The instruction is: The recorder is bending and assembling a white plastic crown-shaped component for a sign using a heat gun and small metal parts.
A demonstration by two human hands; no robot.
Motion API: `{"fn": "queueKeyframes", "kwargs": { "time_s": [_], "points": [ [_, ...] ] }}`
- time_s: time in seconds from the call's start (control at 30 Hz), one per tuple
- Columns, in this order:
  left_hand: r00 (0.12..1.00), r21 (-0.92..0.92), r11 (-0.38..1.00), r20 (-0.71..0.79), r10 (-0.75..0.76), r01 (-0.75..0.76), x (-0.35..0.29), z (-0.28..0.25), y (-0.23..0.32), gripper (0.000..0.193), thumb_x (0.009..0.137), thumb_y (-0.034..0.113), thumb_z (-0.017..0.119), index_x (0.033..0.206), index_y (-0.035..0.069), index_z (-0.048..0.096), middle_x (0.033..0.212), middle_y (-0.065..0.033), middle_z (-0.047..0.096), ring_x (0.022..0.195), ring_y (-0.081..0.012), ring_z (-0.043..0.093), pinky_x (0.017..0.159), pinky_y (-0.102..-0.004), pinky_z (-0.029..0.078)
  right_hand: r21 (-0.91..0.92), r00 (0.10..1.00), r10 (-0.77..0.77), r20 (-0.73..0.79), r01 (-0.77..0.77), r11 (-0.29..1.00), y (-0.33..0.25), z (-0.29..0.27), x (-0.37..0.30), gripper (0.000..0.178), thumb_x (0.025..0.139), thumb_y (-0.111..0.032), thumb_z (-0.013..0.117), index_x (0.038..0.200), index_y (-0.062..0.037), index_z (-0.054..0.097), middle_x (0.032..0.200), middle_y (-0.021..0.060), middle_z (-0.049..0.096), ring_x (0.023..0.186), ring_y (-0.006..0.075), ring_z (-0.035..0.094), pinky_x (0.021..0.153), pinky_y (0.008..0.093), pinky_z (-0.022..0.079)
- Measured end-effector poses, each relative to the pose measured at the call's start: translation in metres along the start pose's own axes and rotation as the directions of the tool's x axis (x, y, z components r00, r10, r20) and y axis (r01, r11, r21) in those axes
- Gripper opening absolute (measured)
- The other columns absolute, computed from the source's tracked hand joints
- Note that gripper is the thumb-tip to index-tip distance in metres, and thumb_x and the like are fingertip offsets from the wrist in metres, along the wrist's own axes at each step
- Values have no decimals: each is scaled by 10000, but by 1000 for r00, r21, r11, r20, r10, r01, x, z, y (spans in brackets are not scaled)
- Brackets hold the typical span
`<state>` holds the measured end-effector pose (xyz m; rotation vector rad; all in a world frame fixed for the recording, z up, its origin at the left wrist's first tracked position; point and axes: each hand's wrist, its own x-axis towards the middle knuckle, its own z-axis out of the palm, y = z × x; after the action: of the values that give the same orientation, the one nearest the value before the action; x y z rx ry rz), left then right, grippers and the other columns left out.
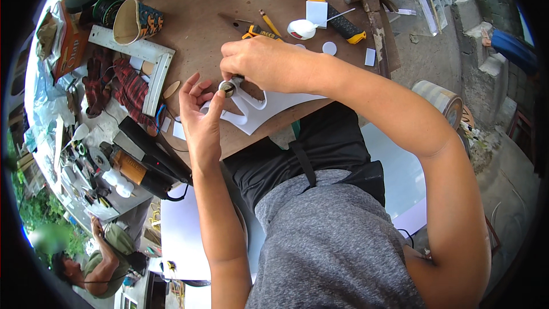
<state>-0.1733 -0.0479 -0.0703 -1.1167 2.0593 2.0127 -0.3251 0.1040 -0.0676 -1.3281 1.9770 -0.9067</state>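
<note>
My left hand [200, 113] pinches a small round metal piece [227, 88] between thumb and fingers, its slotted round face turned up. Close against it, my right hand [260, 63] has its fingers closed at the piece's far side. A dark bit shows at those fingertips, too covered to name. White looped strips [255, 103] hang just below the fingers, and I cannot tell whether they join the metal piece. Under them a white sheet with a curved edge [289, 103] lies at the table's near edge. Beyond my right hand are orange-and-black pliers [255, 31], partly hidden.
On the brown table [200, 28] lie a pencil [267, 21], a white rounded piece on a stick [301, 30], a utility knife [346, 24] and a hammer [374, 14]. To the left are a metal square [162, 77], a paper cup [132, 22] and a power tool [128, 166]. A person [106, 260] sits lower left.
</note>
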Motion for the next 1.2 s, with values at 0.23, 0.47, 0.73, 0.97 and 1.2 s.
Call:
{"fn": "queueKeyframes", "kwargs": {
  "time_s": [0.23, 0.47, 0.73, 0.97, 1.2],
  "points": [
    [1000, 12, 1000, 12, 24, -24, 1, -3, -4, 596, 901, 168, 764, 1398, -5, 485, 1228, -101, 590, 1070, -155, 563, 979, -303, 453, -47, 999, -21, -38, 20, 999, -6, 4, -7, 192, 815, 45, 660, 1000, -4, 669, 1008, 126, 651, 964, 333, 682, 825, 418, 548],
    [1000, -12, 1000, -27, 1, -1, 0, 1, -5, 535, 830, 141, 782, 1298, 5, 561, 1178, -108, 622, 1039, -172, 527, 925, -320, 480, 29, 995, -15, -102, 18, 999, -4, 3, 8, 229, 793, 61, 683, 1009, -13, 671, 997, 122, 657, 943, 350, 671, 810, 425, 541],
    [999, -57, 998, -30, -17, 15, 3, 1, -11, 465, 815, 156, 809, 1200, -1, 600, 1109, -100, 658, 1005, -170, 559, 932, -322, 476, 86, 998, -64, 19, 62, 994, -2, 3, 27, 241, 784, 91, 638, 980, -31, 706, 1008, 120, 683, 957, 345, 682, 821, 416, 550],
    [999, -61, 998, -18, -36, 35, 4, 0, -7, 485, 810, 167, 815, 1191, -25, 584, 1060, -106, 689, 1015, -184, 603, 935, -332, 484, 132, 994, -1, 112, -13, 991, 1, 6, 38, 305, 798, 102, 595, 1053, -27, 702, 1058, 165, 716, 987, 388, 677, 824, 434, 540],
    [998, -43, 999, -61, -18, 15, 3, 1, -13, 615, 790, 212, 836, 1275, -8, 528, 1085, -130, 689, 1030, -217, 611, 940, -368, 497, 75, 989, 69, 134, -80, 994, -6, 2, 35, 333, 875, 100, 549, 1169, 9, 677, 1108, 243, 700, 1029, 411, 673, 873, 457, 532]
  ]
}}
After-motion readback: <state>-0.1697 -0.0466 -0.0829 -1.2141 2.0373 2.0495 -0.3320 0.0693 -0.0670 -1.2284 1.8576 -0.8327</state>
